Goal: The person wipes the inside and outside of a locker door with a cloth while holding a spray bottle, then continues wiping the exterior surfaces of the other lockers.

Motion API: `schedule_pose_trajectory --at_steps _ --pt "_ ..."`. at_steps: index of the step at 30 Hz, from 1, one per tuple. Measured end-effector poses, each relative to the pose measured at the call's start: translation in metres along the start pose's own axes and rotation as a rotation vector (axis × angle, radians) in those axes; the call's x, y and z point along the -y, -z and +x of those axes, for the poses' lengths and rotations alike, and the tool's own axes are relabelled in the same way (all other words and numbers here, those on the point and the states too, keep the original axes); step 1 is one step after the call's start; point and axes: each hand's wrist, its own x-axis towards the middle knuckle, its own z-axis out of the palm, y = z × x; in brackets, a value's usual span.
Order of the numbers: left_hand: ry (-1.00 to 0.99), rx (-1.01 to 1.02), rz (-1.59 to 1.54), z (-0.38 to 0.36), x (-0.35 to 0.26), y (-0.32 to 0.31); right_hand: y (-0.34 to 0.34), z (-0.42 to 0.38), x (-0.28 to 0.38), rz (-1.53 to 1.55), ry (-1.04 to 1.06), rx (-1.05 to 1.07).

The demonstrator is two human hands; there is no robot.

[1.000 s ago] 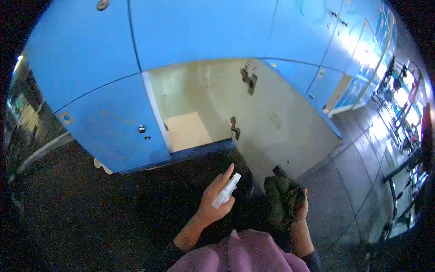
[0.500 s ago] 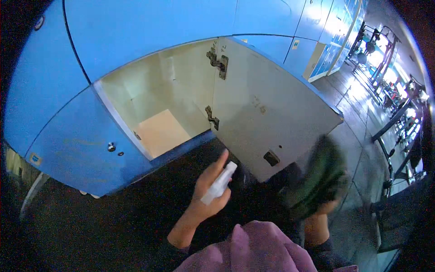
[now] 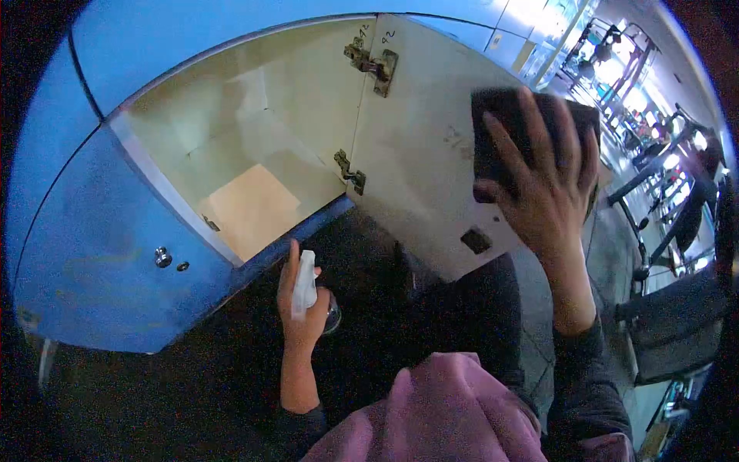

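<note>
My left hand [image 3: 302,319] is wrapped round a spray bottle with a white trigger head [image 3: 305,285]; part of its clear body shows below my fingers. It is in front of the open locker, low down. My right hand [image 3: 543,185] lies with fingers spread over a dark folded cloth [image 3: 493,154], holding it at the outer upper part of the open locker door [image 3: 419,154]. The door's pale inner face has two metal hinges on its left side and a dark latch plate [image 3: 476,241] near the lower edge.
Inside the open locker [image 3: 308,115], a flat tan sheet [image 3: 250,208] lies on the floor. A closed blue locker door [image 3: 115,254] with a round lock is at left. Gym machines [image 3: 677,192] stand on the tiled floor to the right.
My right hand has risen with the cloth from below the door to its inner face. My left hand has shifted left with the spray bottle. The view has tilted down somewhat.
</note>
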Motion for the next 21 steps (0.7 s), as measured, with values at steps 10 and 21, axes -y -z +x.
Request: schedule_pose_trajectory --at_steps 10,21 --pt "-0.069 -0.098 0.157 0.007 0.015 0.007 -0.143 -0.071 0.123 -0.194 0.438 0.291" --pt "-0.084 -0.089 0.239 -0.002 0.023 0.007 -0.124 -0.032 0.102 0.076 0.252 0.092"
